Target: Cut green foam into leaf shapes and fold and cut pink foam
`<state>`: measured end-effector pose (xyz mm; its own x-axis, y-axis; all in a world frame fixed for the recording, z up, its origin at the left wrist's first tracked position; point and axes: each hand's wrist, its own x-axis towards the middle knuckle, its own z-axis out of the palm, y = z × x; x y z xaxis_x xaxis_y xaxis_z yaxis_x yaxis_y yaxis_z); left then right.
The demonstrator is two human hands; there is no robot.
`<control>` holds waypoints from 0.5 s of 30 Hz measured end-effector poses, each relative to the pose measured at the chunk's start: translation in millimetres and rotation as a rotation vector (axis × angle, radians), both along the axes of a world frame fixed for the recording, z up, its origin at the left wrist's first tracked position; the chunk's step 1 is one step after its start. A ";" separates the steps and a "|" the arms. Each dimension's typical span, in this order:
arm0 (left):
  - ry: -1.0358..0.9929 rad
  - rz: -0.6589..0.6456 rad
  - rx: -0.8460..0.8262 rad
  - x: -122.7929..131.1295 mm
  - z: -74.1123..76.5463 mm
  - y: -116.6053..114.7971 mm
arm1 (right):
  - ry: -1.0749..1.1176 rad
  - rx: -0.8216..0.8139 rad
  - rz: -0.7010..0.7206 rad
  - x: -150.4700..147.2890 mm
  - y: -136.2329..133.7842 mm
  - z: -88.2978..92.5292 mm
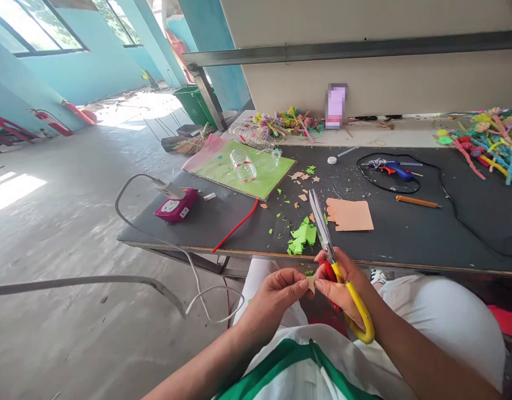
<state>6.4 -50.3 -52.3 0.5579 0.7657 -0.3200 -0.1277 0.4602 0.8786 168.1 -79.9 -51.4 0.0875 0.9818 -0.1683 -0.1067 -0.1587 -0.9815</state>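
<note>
My left hand [281,291] pinches a small peach star-shaped cutout [311,284] above my lap. Scissors [321,225] with one yellow and one red handle rest in my right hand [341,286], blades pointing up and away over the table edge. The right fingertips also touch the cutout's other side. Just beyond lie green paper scraps [302,238] and a peach sheet [351,215] with a jagged left edge. Small peach and green bits, some star-shaped, are scattered around them on the dark table [384,236].
A glue gun [397,170] with its black cord and an orange pencil [418,201] lie right. Clear plastic bottles [243,165] rest on a green board [214,169]. A magenta power socket [176,205] sits left. Fuzzy coloured stems [489,141] and a propped phone [336,106] stand behind.
</note>
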 end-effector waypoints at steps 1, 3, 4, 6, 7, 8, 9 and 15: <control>-0.016 -0.004 -0.005 0.1 -0.4 0.3 | -0.007 -0.002 0.002 0.5 -0.8 0.6; -0.047 -0.005 -0.033 1.2 0.3 0.6 | -0.030 -0.008 0.001 0.9 -2.4 2.5; -0.064 0.003 -0.055 2.1 1.3 0.5 | -0.043 -0.010 -0.004 0.9 -3.0 3.4; -0.095 0.023 -0.095 3.6 3.4 0.0 | -0.071 -0.004 -0.011 0.9 -3.6 4.6; -0.105 0.030 -0.106 4.1 4.1 -0.5 | -0.084 0.002 -0.012 0.9 -3.6 4.5; -0.109 0.033 -0.111 4.4 4.3 -1.0 | -0.094 0.009 -0.010 1.0 -3.4 3.8; -0.108 0.036 -0.112 4.5 4.0 -1.5 | -0.101 0.017 -0.007 1.1 -3.1 2.6; -0.066 0.073 -0.119 5.5 -4.6 -3.4 | -0.081 0.046 0.012 -0.5 -0.7 -7.3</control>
